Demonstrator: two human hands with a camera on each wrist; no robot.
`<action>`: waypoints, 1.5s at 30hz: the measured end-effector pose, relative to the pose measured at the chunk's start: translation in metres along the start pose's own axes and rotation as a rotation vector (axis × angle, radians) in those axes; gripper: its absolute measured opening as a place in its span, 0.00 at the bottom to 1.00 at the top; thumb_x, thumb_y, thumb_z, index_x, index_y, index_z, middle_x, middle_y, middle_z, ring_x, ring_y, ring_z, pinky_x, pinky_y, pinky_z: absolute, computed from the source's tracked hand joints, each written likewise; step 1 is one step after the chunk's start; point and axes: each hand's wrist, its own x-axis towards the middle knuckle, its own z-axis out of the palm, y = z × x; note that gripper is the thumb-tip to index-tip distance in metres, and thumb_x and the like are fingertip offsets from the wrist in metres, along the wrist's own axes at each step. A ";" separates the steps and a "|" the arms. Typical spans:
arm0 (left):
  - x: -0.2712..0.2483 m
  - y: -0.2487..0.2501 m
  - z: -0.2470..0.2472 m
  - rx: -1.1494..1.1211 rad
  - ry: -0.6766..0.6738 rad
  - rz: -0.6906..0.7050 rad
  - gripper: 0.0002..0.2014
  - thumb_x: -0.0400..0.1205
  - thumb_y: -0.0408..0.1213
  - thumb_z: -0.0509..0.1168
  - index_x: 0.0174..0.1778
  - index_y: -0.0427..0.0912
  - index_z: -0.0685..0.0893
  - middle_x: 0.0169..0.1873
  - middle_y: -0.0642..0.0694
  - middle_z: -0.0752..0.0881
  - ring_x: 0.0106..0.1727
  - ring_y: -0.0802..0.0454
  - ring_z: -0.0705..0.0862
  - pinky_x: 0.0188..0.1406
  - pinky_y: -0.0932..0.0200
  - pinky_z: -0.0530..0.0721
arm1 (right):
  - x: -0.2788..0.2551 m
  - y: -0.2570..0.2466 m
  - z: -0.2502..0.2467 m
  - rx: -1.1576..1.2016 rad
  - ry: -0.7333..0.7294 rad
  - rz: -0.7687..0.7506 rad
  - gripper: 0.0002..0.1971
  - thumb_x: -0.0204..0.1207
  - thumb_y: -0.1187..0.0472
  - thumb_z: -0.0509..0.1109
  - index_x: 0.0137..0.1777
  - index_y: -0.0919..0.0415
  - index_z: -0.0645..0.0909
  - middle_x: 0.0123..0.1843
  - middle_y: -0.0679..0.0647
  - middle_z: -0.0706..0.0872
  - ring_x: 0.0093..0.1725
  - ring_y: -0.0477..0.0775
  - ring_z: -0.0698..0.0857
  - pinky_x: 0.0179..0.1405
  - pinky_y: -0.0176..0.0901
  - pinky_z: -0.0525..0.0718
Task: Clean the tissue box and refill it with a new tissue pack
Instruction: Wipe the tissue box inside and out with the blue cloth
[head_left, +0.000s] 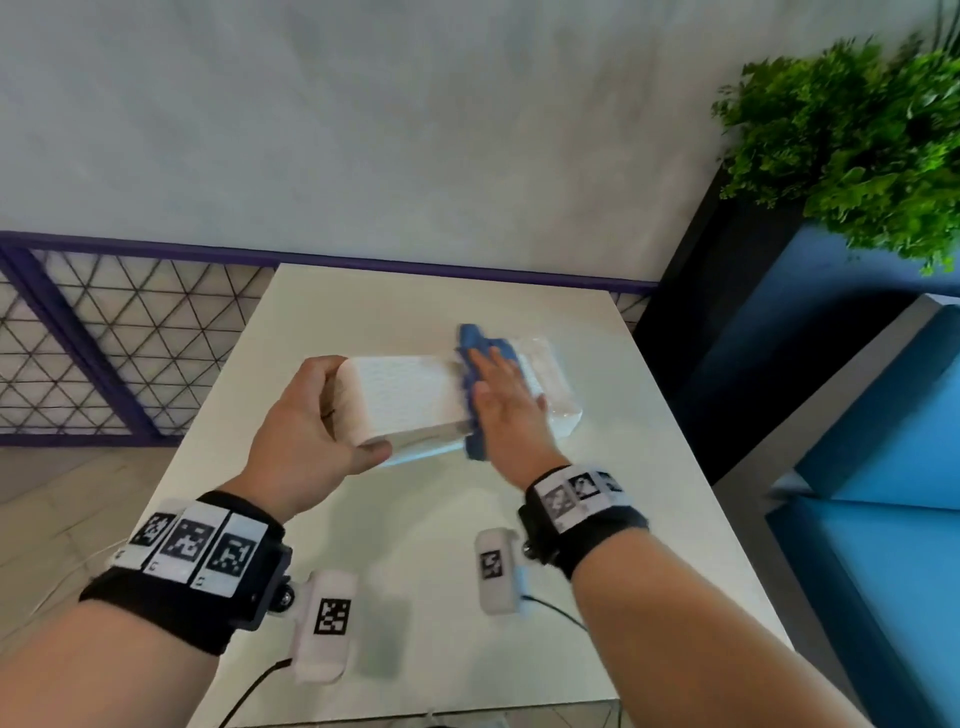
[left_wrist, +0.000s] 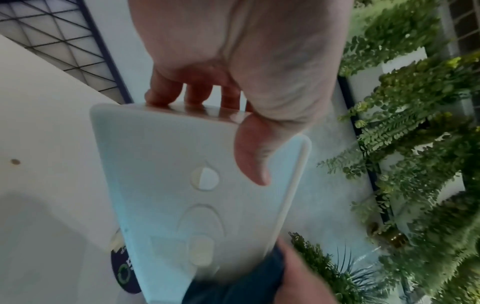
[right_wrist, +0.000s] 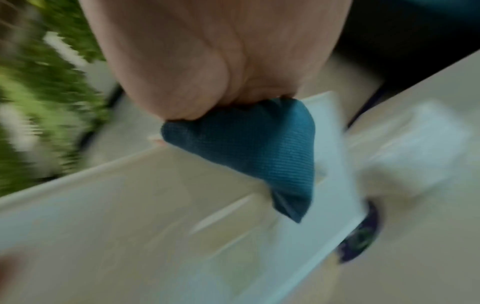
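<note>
My left hand (head_left: 332, 410) grips the left end of the white tissue box (head_left: 405, 395) and holds it tilted just above the table; the left wrist view has the thumb on the box's (left_wrist: 197, 195) embossed face and the fingers on its end. My right hand (head_left: 498, 384) lies flat with straight fingers on a blue cloth (head_left: 480, 343), pressing it on the box's right end. In the blurred right wrist view the cloth (right_wrist: 249, 152) bunches under the palm against the box (right_wrist: 130, 205). A new tissue pack (head_left: 550, 379) in clear plastic lies on the table behind the box.
The white table (head_left: 415, 571) stands against a grey wall. A purple-framed mesh panel (head_left: 104, 353) is at the left. A blue bench (head_left: 883, 467) and a green plant (head_left: 857, 130) are at the right.
</note>
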 end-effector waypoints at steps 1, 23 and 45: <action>-0.002 -0.001 -0.001 -0.007 0.001 -0.013 0.40 0.51 0.46 0.80 0.60 0.59 0.72 0.51 0.57 0.84 0.53 0.53 0.84 0.57 0.42 0.85 | 0.005 0.009 -0.005 -0.012 0.005 0.083 0.23 0.88 0.51 0.46 0.82 0.41 0.57 0.87 0.43 0.52 0.86 0.48 0.48 0.81 0.64 0.40; 0.002 -0.021 -0.041 -0.433 -0.211 -0.035 0.40 0.48 0.36 0.79 0.59 0.56 0.77 0.60 0.52 0.82 0.57 0.57 0.82 0.47 0.66 0.86 | -0.003 0.034 -0.032 0.396 0.047 0.225 0.23 0.85 0.49 0.58 0.80 0.48 0.67 0.79 0.51 0.73 0.79 0.54 0.70 0.76 0.39 0.63; 0.001 0.036 0.010 0.298 -0.138 0.214 0.38 0.63 0.46 0.82 0.68 0.53 0.73 0.54 0.60 0.79 0.52 0.55 0.81 0.42 0.73 0.73 | -0.012 -0.041 -0.028 -0.391 -0.124 -0.292 0.56 0.59 0.39 0.77 0.83 0.46 0.49 0.81 0.51 0.64 0.81 0.59 0.60 0.79 0.68 0.56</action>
